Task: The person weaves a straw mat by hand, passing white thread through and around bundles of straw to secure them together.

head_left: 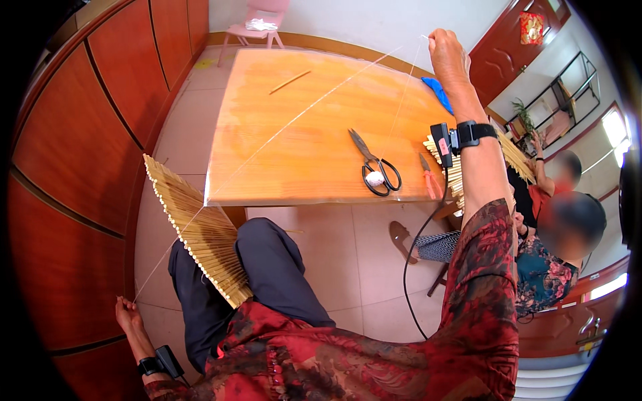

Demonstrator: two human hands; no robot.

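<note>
Across my lap rests a mat of thin tan sticks [194, 224], bound side by side, its light stick ends in a row. Low at the left, my left hand [128, 314] is closed in a pinch on a white thread [294, 119]. The thread slants up past the mat's edge and over the table. High at the upper right, my right hand [447, 53] is raised with fingers pinched on the thread. A fainter strand hangs from it toward the table. Black-handled scissors [364, 150] lie on the table with a small white ball [375, 178] at their handles.
On the wooden table [267, 160] are a single stick [290, 82] and red-handled pliers [430, 175]. A blue item [437, 93] lies at its right edge, near more sticks [455, 180]. Two people sit at right. Wooden cabinets [73, 134] line the left; a pink chair [257, 27] stands behind.
</note>
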